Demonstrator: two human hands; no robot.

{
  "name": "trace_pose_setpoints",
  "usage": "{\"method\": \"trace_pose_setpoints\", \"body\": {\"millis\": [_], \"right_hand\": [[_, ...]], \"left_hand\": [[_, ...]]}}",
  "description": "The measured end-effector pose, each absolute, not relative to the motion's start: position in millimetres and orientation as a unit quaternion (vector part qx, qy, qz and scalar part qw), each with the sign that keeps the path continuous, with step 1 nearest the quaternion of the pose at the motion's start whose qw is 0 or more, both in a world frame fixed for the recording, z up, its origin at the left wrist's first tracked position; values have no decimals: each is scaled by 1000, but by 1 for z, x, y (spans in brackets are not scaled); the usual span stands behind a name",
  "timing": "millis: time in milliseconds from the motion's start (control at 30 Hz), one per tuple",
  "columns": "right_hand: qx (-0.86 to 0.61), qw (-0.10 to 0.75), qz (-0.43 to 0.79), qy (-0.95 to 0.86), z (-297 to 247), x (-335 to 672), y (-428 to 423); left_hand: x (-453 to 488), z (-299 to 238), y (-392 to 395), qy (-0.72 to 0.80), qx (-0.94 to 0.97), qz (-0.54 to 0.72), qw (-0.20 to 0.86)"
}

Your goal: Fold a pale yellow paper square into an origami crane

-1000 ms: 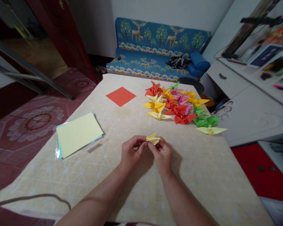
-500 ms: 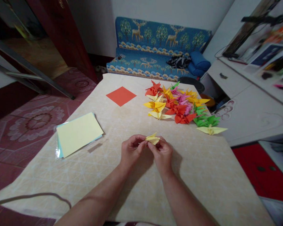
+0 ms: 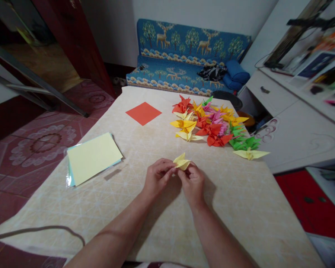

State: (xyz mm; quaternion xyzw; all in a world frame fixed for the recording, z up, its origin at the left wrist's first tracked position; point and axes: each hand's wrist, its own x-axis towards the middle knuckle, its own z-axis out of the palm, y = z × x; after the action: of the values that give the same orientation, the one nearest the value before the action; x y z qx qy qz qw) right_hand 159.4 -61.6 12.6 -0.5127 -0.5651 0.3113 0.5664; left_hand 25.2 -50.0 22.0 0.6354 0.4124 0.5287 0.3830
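Note:
A pale yellow origami crane (image 3: 181, 162) is pinched between both hands above the middle of the table. My left hand (image 3: 159, 177) grips its lower left side with thumb and fingers closed. From the other side my right hand (image 3: 193, 181) holds the lower right part, its fingertips partly hidden behind the paper. The crane's pointed upper folds stick up over my fingers. Beyond them, to the right, several folded paper cranes (image 3: 209, 130) in red, orange, yellow, pink and green lie crowded together.
An orange-red paper square (image 3: 144, 113) lies flat at the table's far left. Nearer is a stack of yellow and blue paper (image 3: 95, 159) with a clear plastic sleeve. A cable (image 3: 39, 230) crosses the near left corner. Behind the tablecloth-covered table (image 3: 240, 216) stands a blue sofa (image 3: 190, 56).
The yellow crane has turned slightly in my fingers, and its upper fold now points higher. My left hand has shifted a little to the right. The other papers are unmoved.

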Motion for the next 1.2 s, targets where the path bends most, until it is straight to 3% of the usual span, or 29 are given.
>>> {"method": "trace_pose_setpoints", "body": {"millis": [433,733,900,1200], "right_hand": [[-527,560,259,-584,21,158,-64],[-512,542,301,-595,27,156,-68],[-536,537,252,-600,22,158,-66],[-537,545,308,-566,17,159,-69]], "left_hand": [[27,28,-54,435,634,531,356],[29,26,-55,429,664,531,306],[29,25,-56,417,666,534,310],[30,28,-57,433,648,539,319]]}}
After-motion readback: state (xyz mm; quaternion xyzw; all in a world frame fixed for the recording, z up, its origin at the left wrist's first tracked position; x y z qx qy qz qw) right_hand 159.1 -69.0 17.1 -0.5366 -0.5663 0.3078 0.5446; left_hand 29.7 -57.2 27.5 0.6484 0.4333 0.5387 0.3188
